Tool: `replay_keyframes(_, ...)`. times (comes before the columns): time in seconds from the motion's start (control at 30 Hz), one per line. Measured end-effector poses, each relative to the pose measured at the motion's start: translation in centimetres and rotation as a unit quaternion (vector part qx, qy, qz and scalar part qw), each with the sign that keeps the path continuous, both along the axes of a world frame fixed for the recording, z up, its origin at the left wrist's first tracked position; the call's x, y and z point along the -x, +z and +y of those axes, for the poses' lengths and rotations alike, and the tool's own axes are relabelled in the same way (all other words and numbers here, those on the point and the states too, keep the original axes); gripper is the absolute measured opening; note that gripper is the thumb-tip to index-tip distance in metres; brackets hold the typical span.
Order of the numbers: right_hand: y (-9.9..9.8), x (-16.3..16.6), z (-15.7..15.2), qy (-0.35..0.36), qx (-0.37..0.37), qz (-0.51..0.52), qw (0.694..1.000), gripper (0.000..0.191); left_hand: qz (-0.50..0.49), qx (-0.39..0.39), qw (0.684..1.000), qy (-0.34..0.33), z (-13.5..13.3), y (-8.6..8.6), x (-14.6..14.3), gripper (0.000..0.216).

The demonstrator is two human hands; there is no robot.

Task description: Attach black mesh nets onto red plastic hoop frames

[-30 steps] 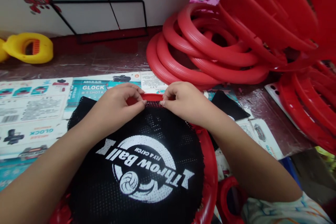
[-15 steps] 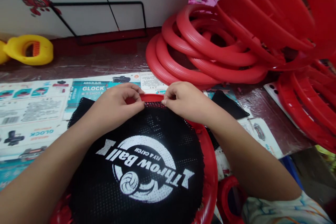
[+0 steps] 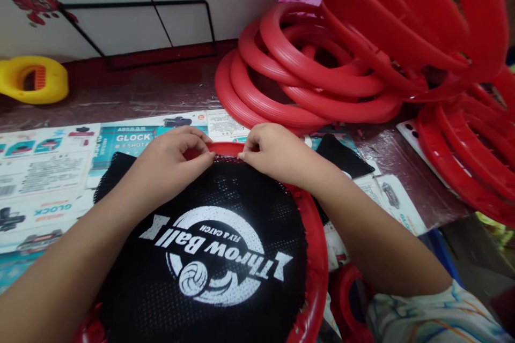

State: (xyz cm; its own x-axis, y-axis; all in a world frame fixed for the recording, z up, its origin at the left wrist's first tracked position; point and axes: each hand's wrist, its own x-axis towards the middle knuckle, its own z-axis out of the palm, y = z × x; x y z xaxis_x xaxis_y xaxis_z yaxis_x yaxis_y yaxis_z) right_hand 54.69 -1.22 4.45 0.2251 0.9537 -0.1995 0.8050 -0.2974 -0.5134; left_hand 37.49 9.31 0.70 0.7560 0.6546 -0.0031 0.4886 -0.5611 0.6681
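A black mesh disc (image 3: 209, 257) printed with "Throw Ball" in white lies over a red plastic ring (image 3: 317, 257) in front of me. My left hand (image 3: 169, 163) pinches the far edge of the mesh against the ring's rim. My right hand (image 3: 273, 153) pinches the same edge a little to the right. Both hands have fingers curled and pressed together on the mesh. The ring's far rim (image 3: 225, 148) shows between the two hands.
A heap of red plastic rings (image 3: 306, 75) lies at the back right, with more rings (image 3: 475, 155) at the right edge. Printed cardboard sheets (image 3: 44, 171) cover the table. A yellow plastic part (image 3: 32, 80) sits far left. Another black mesh piece (image 3: 341, 155) lies beside my right wrist.
The view has shifted slightly, so everything sits a little further left. Both hands stay pinched on the far edge of the mesh.
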Motion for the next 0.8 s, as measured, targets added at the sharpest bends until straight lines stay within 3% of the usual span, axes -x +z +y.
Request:
replay_keyframes(0.17,2.2,-0.5,-1.2,0.015,0.005,-0.044,0.999,0.017,0.005,-0.043,0.995,-0.085,0.6,0.0,1.4,0.029)
replay_keyframes(0.23,3.1,-0.7,-1.6,0.025,0.050,-0.082,0.995,0.019,0.013,-0.058,0.989,-0.137,1.2,0.1,2.4,0.030)
replay_keyframes(0.33,3.8,-0.4,-1.9,0.045,0.133,-0.105,0.985,0.019,0.016,-0.075,0.985,-0.157,1.5,0.4,3.4,0.031)
replay_keyframes(0.57,3.0,0.5,-1.5,0.052,0.116,-0.092,0.988,0.012,0.001,-0.174,0.972,-0.156,-0.6,-0.3,2.7,0.048)
replay_keyframes(0.8,2.2,-0.7,-1.0,0.009,0.087,-0.036,0.996,0.016,0.011,-0.190,0.961,-0.202,-0.9,-1.2,2.6,0.061)
